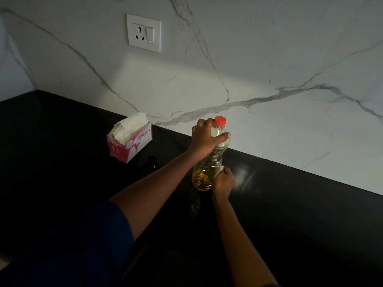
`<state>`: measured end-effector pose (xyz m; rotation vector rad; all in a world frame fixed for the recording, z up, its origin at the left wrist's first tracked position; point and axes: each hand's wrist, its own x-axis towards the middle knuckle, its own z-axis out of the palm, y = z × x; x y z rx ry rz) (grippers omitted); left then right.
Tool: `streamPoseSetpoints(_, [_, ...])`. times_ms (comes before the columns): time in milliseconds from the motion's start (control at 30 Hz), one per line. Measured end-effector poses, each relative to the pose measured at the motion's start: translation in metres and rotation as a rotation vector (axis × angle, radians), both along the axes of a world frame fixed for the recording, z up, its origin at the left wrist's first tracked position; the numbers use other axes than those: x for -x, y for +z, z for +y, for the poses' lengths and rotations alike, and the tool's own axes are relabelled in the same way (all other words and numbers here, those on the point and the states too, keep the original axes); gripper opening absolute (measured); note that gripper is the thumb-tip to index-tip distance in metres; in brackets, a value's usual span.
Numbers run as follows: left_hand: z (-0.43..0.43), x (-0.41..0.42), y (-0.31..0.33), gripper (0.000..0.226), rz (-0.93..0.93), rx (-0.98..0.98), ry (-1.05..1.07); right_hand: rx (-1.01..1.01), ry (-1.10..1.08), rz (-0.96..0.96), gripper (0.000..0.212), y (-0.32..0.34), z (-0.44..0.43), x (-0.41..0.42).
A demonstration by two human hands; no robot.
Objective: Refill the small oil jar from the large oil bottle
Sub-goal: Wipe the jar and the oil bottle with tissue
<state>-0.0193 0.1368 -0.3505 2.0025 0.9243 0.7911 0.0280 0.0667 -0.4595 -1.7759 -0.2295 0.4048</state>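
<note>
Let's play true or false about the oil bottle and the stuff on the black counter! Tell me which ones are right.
1. The clear plastic oil bottle has its orange cap on. True.
2. The left hand grips the bottle near its top. True.
3. The bottle lies on its side. False: it stands upright on the black countertop.
4. The pink and white tissue box sits to the right of the bottle. False: it is to the left, near the marble wall.
5. The right hand is down by the bottle's base. True.
6. The bottle is full to the top. False: the yellow oil fills only the lower part.
</note>
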Motion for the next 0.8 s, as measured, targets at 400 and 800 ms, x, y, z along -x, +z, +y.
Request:
streamPoseSetpoints(400, [0.001,0.001,0.001,0.059,0.031,-0.015,-0.013,-0.01,0.002,0.003,0.033,0.002,0.0,-0.006])
streamPoseSetpoints(800, [0.004,0.001,-0.001,0.059,0.023,0.01,-0.024,0.024,-0.07,0.071,0.033,-0.007,-0.003,0.005])
